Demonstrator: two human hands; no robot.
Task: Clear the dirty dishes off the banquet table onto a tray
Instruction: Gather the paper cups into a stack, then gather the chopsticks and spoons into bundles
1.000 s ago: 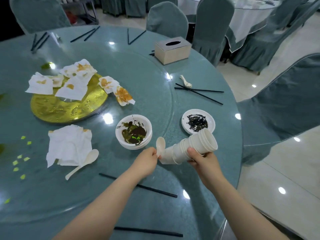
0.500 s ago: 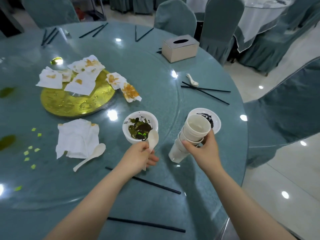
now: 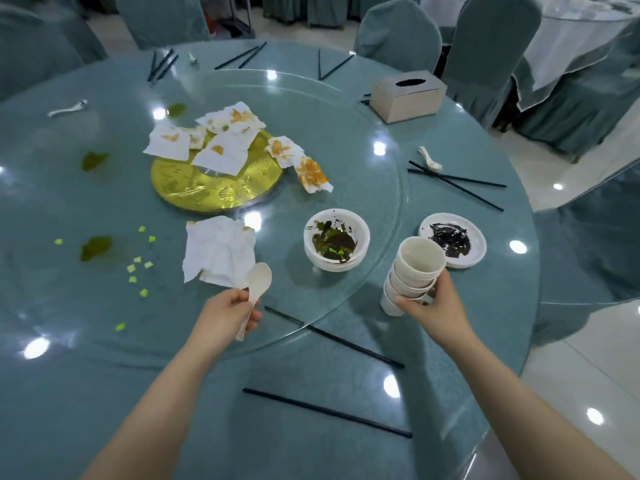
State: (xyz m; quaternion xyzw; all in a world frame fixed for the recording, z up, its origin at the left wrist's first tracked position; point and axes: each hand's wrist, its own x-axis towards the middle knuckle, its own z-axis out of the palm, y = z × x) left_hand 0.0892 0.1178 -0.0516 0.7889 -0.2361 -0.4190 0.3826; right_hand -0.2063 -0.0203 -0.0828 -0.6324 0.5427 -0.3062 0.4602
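The right hand (image 3: pixel 437 304) grips a nested stack of cups (image 3: pixel 412 271) round its lower half, mouths tilted up, so several go in one carry and the thumb steadies them from the front. The left hand (image 3: pixel 227 311) pinches a spoon (image 3: pixel 255 291) by its handle, bowl raised clear of the desk (image 3: pixel 104 341), just beside a crumpled napkin (image 3: pixel 218 249). Both hands are loaded, which probably means a drop-off comes next; no tray is in view. Between the hands sits a dirty bowl (image 3: pixel 336 239), and a smeared plate (image 3: pixel 452 240) lies just behind the cups. Chopsticks (image 3: pixel 332 339) lie near the desk's edge, not yet gathered.
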